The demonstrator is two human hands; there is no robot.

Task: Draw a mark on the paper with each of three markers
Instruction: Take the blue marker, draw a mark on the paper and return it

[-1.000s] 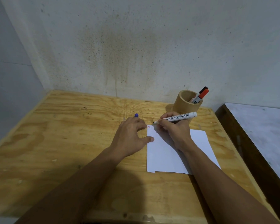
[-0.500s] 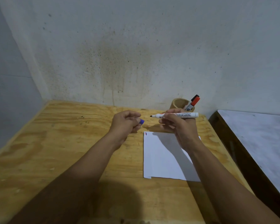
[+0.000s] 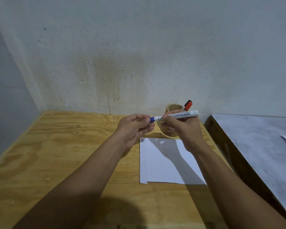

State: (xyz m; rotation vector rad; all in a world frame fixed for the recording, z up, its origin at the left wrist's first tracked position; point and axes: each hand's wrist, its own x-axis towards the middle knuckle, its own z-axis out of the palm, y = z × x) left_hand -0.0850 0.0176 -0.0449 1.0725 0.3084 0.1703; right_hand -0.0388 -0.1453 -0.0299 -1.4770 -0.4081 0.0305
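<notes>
Both hands are up mid-frame over the plywood table (image 3: pixel 59 146), looks like a recapping step. The right hand (image 3: pixel 183 128) pinches the white marker (image 3: pixel 177 115) level, probably so the blue cap (image 3: pixel 152 119), gripped in the left hand (image 3: pixel 135 126) fingertips, slides straight on. The paper (image 3: pixel 163 162) lies flat below, tiny marks in its upper left corner. Two more markers poke out of the wooden cup (image 3: pixel 170 108) behind.

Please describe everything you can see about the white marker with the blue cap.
The white plastic marker with a blue cap has dark printed lettering along its barrel. It is held nearly level above the plywood table, in front of the tan cup. The right hand grips the barrel; the left hand pinches the cap, which covers the tip. It touches nothing else.
</notes>
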